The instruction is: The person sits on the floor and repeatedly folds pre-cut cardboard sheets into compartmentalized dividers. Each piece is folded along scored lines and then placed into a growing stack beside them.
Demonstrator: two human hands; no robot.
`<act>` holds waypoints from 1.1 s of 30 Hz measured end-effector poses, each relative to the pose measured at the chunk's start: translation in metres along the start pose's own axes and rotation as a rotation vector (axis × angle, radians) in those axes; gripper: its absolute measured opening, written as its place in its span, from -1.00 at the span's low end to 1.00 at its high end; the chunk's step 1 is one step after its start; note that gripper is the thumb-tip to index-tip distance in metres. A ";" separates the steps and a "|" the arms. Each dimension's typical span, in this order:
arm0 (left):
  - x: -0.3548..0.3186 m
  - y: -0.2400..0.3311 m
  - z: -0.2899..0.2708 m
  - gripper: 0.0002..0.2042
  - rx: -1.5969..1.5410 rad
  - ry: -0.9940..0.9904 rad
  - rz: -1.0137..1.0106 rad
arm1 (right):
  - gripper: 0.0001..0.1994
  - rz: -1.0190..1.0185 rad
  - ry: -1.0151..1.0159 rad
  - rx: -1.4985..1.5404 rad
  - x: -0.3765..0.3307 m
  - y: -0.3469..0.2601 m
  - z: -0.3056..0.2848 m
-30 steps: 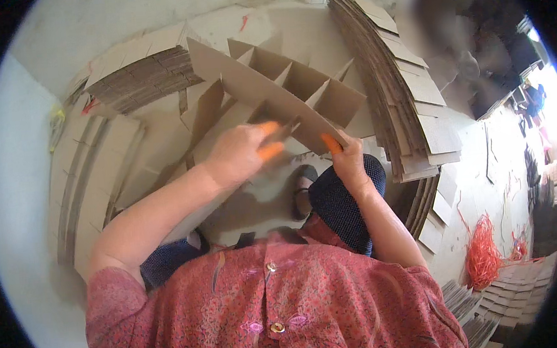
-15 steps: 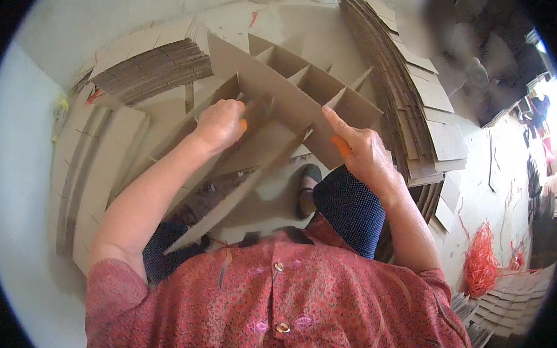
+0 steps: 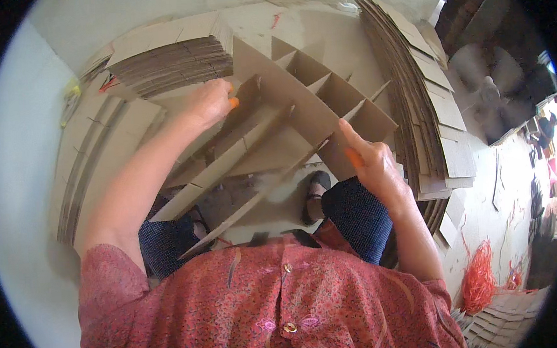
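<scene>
A cardboard divider grid (image 3: 323,75) of interlocking strips stands tilted in front of me. Along its near side runs a long cardboard strip (image 3: 273,78), with several cross strips sticking out towards me, one of them a slotted cross strip (image 3: 227,161). My right hand (image 3: 375,165) grips the long strip near its right end, index finger stretched along the edge. My left hand (image 3: 209,105) is just left of the cross strips' far ends, its fingers bent and the tips apart, with nothing visible between them. Orange covers sit on fingers of both hands.
Stacks of cardboard strips lie at the back left (image 3: 169,59), the left (image 3: 92,153) and the right (image 3: 407,96). A fan (image 3: 487,88) stands at the far right. Red plastic twine (image 3: 478,276) lies in a heap on the right, near more cardboard pieces (image 3: 507,322).
My left hand has drawn away leftwards from the cross strips. The middle cross strip, blurred before, now shows clearly. My right hand keeps its hold, and the whole view has shifted slightly.
</scene>
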State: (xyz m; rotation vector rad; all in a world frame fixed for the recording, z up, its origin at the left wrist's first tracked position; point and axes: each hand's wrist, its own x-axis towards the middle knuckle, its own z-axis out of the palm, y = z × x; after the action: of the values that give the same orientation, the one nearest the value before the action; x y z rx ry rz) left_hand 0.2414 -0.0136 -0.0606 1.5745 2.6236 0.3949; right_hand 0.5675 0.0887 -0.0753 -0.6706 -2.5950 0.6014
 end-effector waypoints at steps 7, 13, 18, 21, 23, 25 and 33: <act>0.010 -0.016 0.012 -0.60 -0.124 -0.103 0.112 | -0.43 0.036 -0.162 -0.134 0.008 -0.013 0.001; 0.023 -0.028 -0.019 -0.63 -0.083 0.151 -0.018 | -0.44 -0.046 -0.011 -0.070 0.034 -0.002 0.013; 0.064 -0.077 -0.032 -0.45 0.202 0.418 0.067 | -0.43 -0.132 0.037 -0.176 0.048 0.022 0.032; 0.098 -0.103 -0.020 -0.39 0.338 0.595 0.139 | -0.46 -0.108 0.068 -0.206 0.061 0.033 0.031; 0.115 -0.109 -0.022 -0.42 0.317 0.383 0.082 | -0.47 -0.066 0.043 -0.224 0.064 0.037 0.031; 0.129 -0.116 -0.030 -0.49 0.293 0.262 0.036 | -0.49 -0.066 0.044 -0.177 0.066 0.039 0.032; 0.136 -0.121 -0.074 -0.72 -0.126 0.171 -0.072 | -0.63 -0.127 0.523 0.130 0.066 0.001 0.025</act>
State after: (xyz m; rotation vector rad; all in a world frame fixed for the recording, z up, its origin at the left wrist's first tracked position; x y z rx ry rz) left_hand 0.0594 0.0372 -0.0081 1.4637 2.7067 0.7046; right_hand 0.5023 0.1166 -0.0794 -0.5302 -2.0750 0.4731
